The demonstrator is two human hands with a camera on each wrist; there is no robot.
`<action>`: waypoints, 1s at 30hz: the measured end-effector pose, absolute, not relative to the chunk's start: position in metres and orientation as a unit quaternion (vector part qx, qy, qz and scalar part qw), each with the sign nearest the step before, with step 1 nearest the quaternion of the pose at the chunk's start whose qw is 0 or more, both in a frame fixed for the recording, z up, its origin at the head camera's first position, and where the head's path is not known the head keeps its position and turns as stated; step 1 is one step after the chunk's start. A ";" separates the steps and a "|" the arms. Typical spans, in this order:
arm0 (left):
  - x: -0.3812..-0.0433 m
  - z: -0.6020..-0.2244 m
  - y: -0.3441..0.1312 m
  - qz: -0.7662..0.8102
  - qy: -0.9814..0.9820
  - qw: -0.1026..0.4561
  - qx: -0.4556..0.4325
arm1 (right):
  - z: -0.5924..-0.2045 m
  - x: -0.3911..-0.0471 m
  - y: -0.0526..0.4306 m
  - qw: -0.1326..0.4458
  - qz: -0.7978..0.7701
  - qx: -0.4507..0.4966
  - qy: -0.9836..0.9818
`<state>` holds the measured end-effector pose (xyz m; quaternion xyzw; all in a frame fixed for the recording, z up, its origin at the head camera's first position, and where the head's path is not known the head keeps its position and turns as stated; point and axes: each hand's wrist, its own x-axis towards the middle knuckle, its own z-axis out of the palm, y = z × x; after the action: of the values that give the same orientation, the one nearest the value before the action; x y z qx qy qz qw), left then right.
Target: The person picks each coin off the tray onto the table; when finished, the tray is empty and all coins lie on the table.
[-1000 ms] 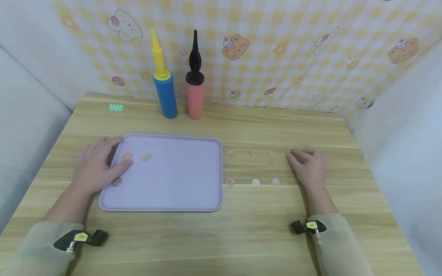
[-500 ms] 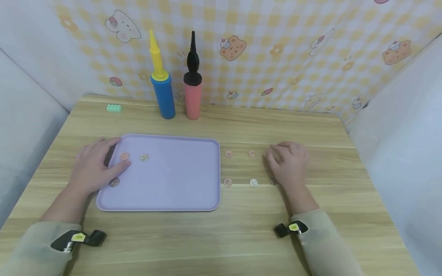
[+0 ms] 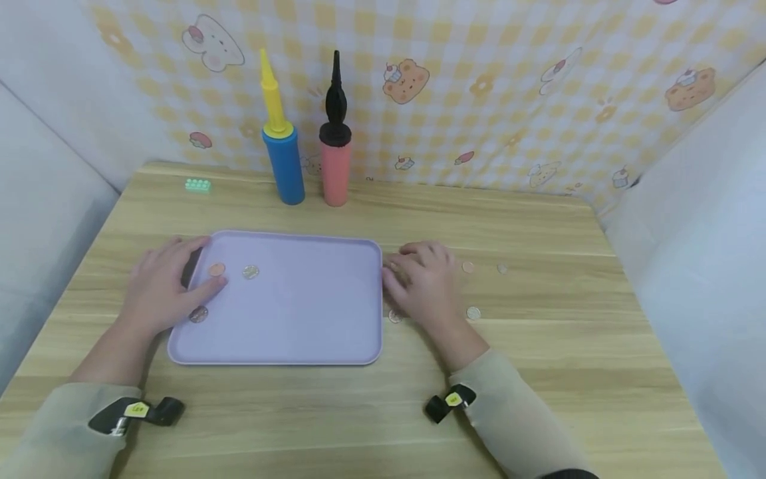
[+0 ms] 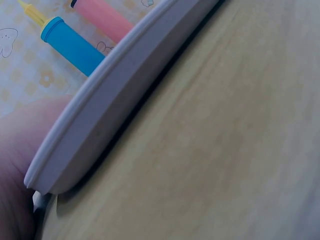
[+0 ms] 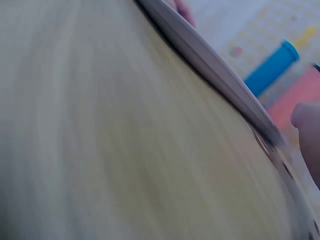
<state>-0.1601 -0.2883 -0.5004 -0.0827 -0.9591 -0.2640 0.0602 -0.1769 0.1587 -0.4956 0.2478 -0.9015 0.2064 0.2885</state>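
Head view: my left hand [image 3: 164, 286] is spread at the left rim of the tray [image 3: 299, 319], thumb extended over it; the tray lies left of centre. My right hand [image 3: 425, 283] has curled fingers beside the right rim; I cannot tell whether they hold anything. Only this view shows three coins [image 3: 251, 272] inside the tray's left half. The left wrist view adds the tray's outer wall, running diagonally.

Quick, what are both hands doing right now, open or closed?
Left hand: holding the lavender tray by its left edge.
Right hand: curled beside the tray; can't tell whether it holds anything.
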 end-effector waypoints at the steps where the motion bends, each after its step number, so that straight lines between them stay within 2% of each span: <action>1: -0.160 -0.501 -0.288 -0.265 -0.959 0.061 -0.083 | -0.495 -0.176 0.152 0.287 0.200 0.253 -0.902; 7: -0.160 -0.505 -0.288 -0.274 -0.956 0.059 -0.083 | -0.489 -0.168 0.115 0.309 0.130 0.278 -0.900; 11: -0.159 -0.504 -0.287 -0.278 -0.956 0.052 -0.078 | -0.485 -0.163 0.087 0.298 0.108 0.296 -0.901; 20: -0.160 -0.497 -0.291 -0.274 -0.958 0.048 -0.074 | -0.479 -0.151 0.018 0.175 0.045 0.272 -0.945; 26: -0.159 -0.499 -0.294 -0.273 -0.958 0.054 -0.075 | -0.479 -0.143 -0.007 0.122 0.022 0.262 -0.957; 30: -0.161 -0.502 -0.293 -0.271 -0.957 0.060 -0.080 | -0.481 -0.138 -0.022 0.067 0.004 0.252 -0.966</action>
<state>-0.1611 -0.2927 -0.5018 -0.0795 -0.9573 -0.2714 0.0604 -0.1381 -0.0224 -0.4812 0.2516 -0.9655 0.0043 0.0666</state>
